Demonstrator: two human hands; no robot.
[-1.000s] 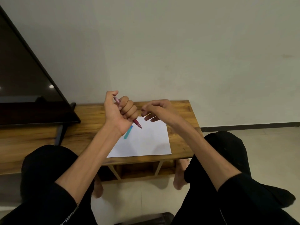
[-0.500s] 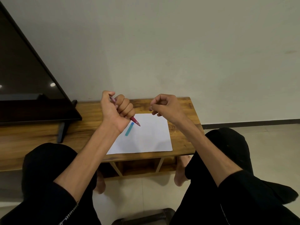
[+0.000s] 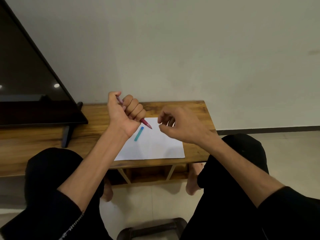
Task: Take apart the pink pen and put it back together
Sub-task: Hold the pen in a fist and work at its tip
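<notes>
Tightly curled fingers point(image 3: 134, 106) of the left hand point(image 3: 123, 113) make a fist around the slim pink plastic pen point(image 3: 146, 125), whose pointed tip juts down-right above the white sheet of paper point(image 3: 155, 146). Just right of that tip, the right hand point(image 3: 180, 126) hovers with thumb and forefinger loosely bent, pinching nothing visible. A short teal-blue pen cap point(image 3: 139, 133) lies on the sheet, on the low wooden table point(image 3: 194, 110).

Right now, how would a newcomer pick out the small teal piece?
Find the wooden table, then the white paper on it. The teal piece lies loose near the paper's far left corner, below the pink pen in the left hand; nothing else there is teal.
</notes>
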